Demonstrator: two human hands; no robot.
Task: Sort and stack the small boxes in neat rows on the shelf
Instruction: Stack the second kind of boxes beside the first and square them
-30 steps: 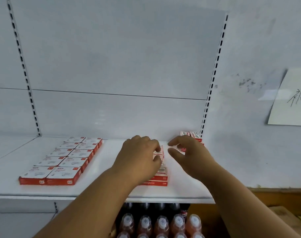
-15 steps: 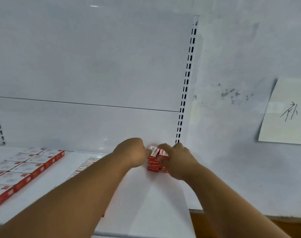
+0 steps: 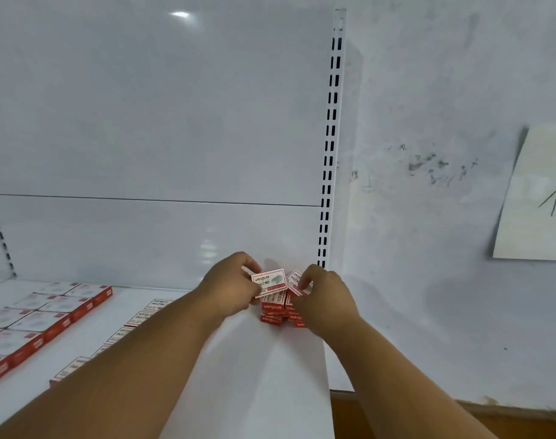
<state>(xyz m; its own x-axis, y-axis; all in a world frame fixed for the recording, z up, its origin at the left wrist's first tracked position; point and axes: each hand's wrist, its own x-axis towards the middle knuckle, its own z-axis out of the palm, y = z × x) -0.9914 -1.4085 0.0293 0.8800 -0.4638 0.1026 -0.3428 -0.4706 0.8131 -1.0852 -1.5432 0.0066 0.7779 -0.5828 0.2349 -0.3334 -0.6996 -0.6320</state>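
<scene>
While the left hand [image 3: 230, 288] pinches a tilted small box [image 3: 269, 282], the right hand [image 3: 325, 296] grips another box [image 3: 295, 280] atop the stack [image 3: 278, 312].

Scuffed white wall [image 3: 428, 217] (paper sheet [image 3: 536, 198])

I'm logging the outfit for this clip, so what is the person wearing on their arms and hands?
Nothing shows on either: the left hand and right hand are bare, with no gloves, rings or watch in view, and both forearms are uncovered, with no sleeve reaching into the picture.

paper note [image 3: 536, 198] cut off right, box print [image 3: 268, 282] perhaps blurred
</scene>
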